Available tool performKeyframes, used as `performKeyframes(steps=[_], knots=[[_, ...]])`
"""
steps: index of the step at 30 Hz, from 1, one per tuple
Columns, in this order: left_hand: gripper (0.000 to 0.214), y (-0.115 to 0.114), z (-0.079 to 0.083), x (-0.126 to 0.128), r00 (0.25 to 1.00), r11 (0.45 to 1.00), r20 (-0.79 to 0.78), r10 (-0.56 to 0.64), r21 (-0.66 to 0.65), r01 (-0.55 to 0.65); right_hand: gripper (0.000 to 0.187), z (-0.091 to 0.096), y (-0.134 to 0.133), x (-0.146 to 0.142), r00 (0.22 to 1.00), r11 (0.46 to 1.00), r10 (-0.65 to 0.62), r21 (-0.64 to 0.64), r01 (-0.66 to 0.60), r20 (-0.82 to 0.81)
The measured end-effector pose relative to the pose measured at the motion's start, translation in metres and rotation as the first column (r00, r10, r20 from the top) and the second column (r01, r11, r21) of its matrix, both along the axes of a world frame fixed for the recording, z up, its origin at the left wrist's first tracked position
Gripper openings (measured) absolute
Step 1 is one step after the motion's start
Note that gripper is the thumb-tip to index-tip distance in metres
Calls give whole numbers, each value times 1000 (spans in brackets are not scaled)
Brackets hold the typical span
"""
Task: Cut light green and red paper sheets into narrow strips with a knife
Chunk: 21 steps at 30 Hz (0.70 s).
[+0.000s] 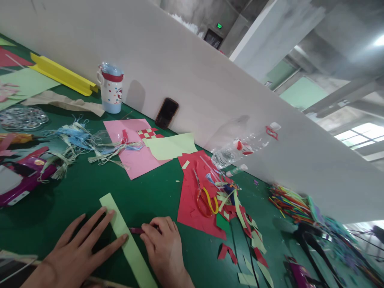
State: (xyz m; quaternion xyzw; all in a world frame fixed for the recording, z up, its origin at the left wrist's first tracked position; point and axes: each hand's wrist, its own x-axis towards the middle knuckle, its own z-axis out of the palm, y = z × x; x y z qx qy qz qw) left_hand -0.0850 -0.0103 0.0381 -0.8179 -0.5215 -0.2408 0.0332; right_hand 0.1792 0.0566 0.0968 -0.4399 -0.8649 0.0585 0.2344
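A long light-green paper strip (pixel 125 236) lies slantwise on the dark green table in front of me. My left hand (pixel 81 250) is spread out, with fingertips resting on the strip's left edge and upper part. My right hand (pixel 165 248) is closed around a slim dark purple pen-like tool (pixel 136 230). The tool's end meets the strip's right edge; its exact kind is too small to tell. Beyond the right hand, scissors (pixel 205 202) with red and yellow handles lie on red paper (pixel 192 216).
Pink paper (pixel 136 166), a phone (pixel 167 113), a patterned cup (pixel 112 90) and a clear bottle (pixel 240 148) stand or lie along the wall. Blue and cream tassels (pixel 75 136) and a purple device (pixel 24 180) are left. Paper scraps (pixel 258 244) and a black cable lie right.
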Motion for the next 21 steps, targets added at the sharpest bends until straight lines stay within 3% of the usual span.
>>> performKeyframes(steps=[4,11,21], knots=[[95,3,-3,-11,992,995,-100,-82,41,87,8,0,-2,2,1000,1000,-7,6,7,-23],[89,4,-5,-7,997,996,-17,-76,-43,76,6,2,-2,3,1000,1000,2,24,-1,-11],[96,4,-11,-8,992,994,-65,-108,-32,106,7,0,0,3,1000,1000,-13,19,13,9]])
